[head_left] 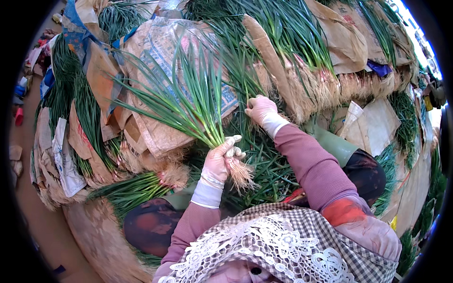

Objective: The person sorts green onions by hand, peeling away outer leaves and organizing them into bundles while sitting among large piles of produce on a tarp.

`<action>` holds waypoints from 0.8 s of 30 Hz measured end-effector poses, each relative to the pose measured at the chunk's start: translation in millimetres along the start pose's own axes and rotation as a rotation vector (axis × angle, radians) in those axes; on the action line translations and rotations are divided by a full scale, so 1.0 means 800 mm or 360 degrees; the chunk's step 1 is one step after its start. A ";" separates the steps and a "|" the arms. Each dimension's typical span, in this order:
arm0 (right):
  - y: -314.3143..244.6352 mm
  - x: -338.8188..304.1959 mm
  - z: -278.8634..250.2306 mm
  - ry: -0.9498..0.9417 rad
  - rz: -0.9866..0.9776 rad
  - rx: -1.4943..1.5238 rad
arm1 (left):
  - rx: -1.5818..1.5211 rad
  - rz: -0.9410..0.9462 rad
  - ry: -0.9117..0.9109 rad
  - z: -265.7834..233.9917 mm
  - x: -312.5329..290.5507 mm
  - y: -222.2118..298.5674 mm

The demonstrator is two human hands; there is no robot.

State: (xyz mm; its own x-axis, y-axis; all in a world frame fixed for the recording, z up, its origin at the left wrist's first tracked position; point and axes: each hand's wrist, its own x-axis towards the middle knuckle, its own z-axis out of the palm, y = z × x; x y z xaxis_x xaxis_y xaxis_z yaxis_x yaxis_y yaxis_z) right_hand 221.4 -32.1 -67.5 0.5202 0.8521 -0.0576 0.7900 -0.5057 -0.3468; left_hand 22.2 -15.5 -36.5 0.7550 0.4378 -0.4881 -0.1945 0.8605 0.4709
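Note:
A bunch of green onions (200, 108) stands in my left hand (222, 158), its long leaves fanned up and to the left. My gloved fingers wrap its pale lower stems, and the stringy roots (239, 173) hang out below them. Farther off and to the right, my right hand (262, 109), also gloved, is closed with its fingertips pinching green onion leaves (245, 85); the exact grip is partly hidden. Loose green leaves (266, 167) lie heaped beneath both hands, between my knees.
Piled green onions (288, 33) with roots toward me lie at the back, beside a brown cardboard strip (269, 52). A printed woven sack (165, 61) covers the left pile. Another small bunch (137, 191) rests by my left knee. Folded brown sacking (373, 122) lies at right.

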 end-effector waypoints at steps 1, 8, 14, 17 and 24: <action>0.008 0.001 0.003 0.0043 -0.0005 0.0150 | -0.0002 0.0076 -0.0007 -0.001 0.000 0.002; -0.058 -0.079 -0.050 -0.0229 -0.0342 0.0182 | 0.0269 0.0372 0.0281 -0.001 0.005 -0.002; 0.014 -0.071 0.008 -0.0466 0.0297 0.2152 | 0.0287 0.0325 0.0140 0.014 0.003 -0.009; -0.016 -0.066 0.013 -0.1398 0.0648 0.3301 | 0.0006 0.0088 -0.0099 0.009 -0.009 -0.004; -0.070 -0.060 0.011 -0.0425 0.0533 0.2610 | -0.0166 0.0231 -0.0250 0.010 -0.005 -0.011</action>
State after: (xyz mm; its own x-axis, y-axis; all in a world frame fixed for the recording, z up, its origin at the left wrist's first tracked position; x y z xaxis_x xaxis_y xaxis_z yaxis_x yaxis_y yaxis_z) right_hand 149.0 -43.4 -53.4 0.3822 0.8284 -0.4095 -0.5671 -0.1396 -0.8117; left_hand 26.1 -27.1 -32.6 0.8011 0.5198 -0.2969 -0.3654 0.8175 0.4452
